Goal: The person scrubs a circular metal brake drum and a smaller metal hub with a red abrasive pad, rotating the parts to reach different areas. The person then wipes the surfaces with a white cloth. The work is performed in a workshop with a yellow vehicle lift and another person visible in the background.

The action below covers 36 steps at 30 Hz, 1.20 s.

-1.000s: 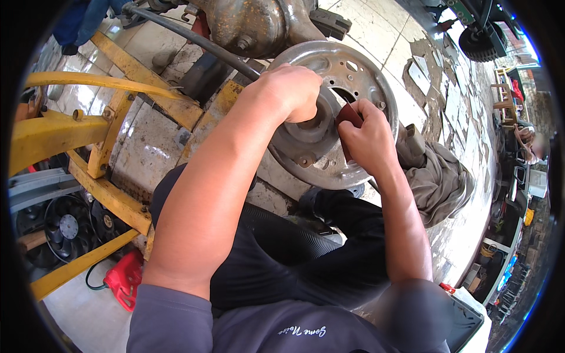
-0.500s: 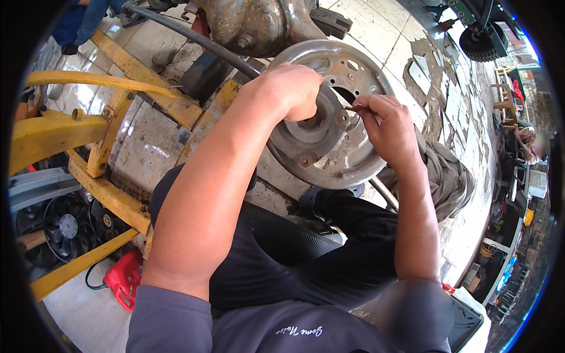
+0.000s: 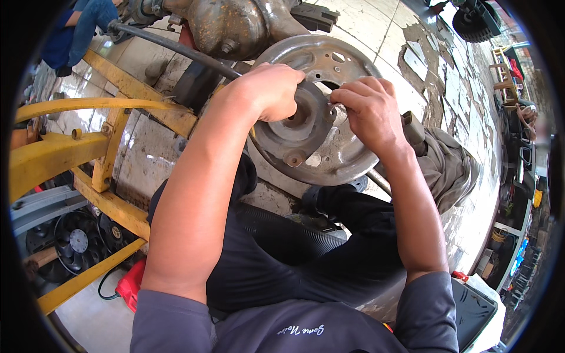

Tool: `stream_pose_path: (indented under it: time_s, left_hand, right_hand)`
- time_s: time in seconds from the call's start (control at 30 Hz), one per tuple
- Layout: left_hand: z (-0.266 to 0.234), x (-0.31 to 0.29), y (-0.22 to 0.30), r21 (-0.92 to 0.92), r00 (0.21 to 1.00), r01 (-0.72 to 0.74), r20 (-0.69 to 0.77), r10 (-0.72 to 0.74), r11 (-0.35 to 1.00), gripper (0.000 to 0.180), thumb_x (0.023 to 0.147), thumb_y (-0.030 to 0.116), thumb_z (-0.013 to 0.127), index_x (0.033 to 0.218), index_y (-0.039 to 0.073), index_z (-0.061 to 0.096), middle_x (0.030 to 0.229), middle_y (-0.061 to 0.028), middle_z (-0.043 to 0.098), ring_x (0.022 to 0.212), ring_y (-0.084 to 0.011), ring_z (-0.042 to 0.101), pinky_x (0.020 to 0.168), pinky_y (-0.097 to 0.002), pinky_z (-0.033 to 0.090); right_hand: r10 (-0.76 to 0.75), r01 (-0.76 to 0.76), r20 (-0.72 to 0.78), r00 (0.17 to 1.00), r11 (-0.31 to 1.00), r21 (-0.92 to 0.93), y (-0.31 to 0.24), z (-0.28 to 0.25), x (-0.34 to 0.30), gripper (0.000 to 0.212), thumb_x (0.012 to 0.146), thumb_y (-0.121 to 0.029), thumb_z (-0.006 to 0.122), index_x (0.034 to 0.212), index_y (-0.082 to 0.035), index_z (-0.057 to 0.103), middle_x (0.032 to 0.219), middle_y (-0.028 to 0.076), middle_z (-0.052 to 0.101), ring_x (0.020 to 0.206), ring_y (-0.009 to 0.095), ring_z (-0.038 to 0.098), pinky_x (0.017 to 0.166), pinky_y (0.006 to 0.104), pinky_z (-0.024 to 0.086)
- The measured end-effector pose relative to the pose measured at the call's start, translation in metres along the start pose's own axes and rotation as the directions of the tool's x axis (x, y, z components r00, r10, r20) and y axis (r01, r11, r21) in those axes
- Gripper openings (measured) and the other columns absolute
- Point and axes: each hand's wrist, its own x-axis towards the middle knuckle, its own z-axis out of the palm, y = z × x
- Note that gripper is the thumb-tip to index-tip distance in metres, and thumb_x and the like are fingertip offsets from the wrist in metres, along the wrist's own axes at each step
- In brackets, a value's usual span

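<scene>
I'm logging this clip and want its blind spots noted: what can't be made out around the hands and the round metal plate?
Head view only:
- Left hand: its fingertips curl behind the hub, so its grip is hidden.
- Right hand: whatever its pinched fingers hold is too small and covered to identify.
- Round metal plate: its upper middle is hidden by both hands.
- Axle housing: cut off by the top edge.

Our left hand (image 3: 268, 91) covers the upper left of the hub (image 3: 294, 126), so we cannot tell what its fingers close on. Whatever our right hand (image 3: 368, 112) pinches at the hub's edge is too small to make out. The backing plate (image 3: 329, 159) hides its lower rim behind our knee. A crouching person (image 3: 76, 29) is cut off by the top edge.
</scene>
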Motion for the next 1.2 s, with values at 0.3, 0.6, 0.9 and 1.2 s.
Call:
stream_pose_path:
  time_s: [0.3, 0.6, 0.9, 1.2]
  left_hand:
    - [-0.001, 0.001, 0.003, -0.002, 1.000, -0.006, 0.010, 0.006, 1.000, 0.067, 0.090, 0.015, 0.070, 0.151, 0.004, 0.047, 0.150, -0.0175, 0.052, 0.141, -0.0325, 0.047, 0.119, -0.0391, 0.038]
    - [0.000, 0.001, 0.001, 0.001, 1.000, -0.007, 0.009, 0.007, 1.000, 0.067, 0.090, 0.015, 0.071, 0.152, 0.004, 0.046, 0.152, -0.0173, 0.051, 0.142, -0.0323, 0.046, 0.120, -0.0389, 0.038]
    - [0.000, 0.001, 0.000, -0.006, 1.000, -0.006, 0.005, 0.006, 1.000, 0.067, 0.090, 0.015, 0.070, 0.151, 0.004, 0.047, 0.151, -0.0179, 0.051, 0.142, -0.0325, 0.046, 0.119, -0.0388, 0.038]
    - [-0.001, 0.001, 0.001, -0.001, 1.000, -0.011, 0.014, 0.011, 1.000, 0.066, 0.091, 0.015, 0.069, 0.152, 0.004, 0.046, 0.152, -0.0179, 0.051, 0.142, -0.0323, 0.046, 0.120, -0.0388, 0.037]
  right_hand:
    - [0.015, -0.015, -0.024, 1.000, 1.000, 0.005, 0.001, 0.002, -0.003, 0.029, 0.078, 0.000, 0.066, 0.095, -0.022, 0.075, 0.096, -0.006, 0.071, 0.100, 0.019, 0.064, 0.099, 0.0415, 0.044]
    - [0.079, -0.080, -0.007, 0.997, 0.997, -0.015, 0.002, 0.001, -0.004, 0.029, 0.078, 0.001, 0.066, 0.095, -0.021, 0.075, 0.096, -0.007, 0.071, 0.099, 0.019, 0.064, 0.095, 0.0407, 0.045]
    - [0.082, -0.081, -0.018, 0.997, 0.997, 0.006, 0.004, 0.001, -0.007, 0.026, 0.079, 0.001, 0.068, 0.094, -0.019, 0.076, 0.096, -0.005, 0.073, 0.097, 0.020, 0.065, 0.093, 0.0388, 0.046]
    - [0.143, -0.143, -0.025, 0.989, 0.990, 0.013, 0.008, 0.002, -0.009, 0.024, 0.082, 0.000, 0.068, 0.096, -0.018, 0.076, 0.095, -0.003, 0.073, 0.097, 0.022, 0.065, 0.094, 0.0396, 0.047]
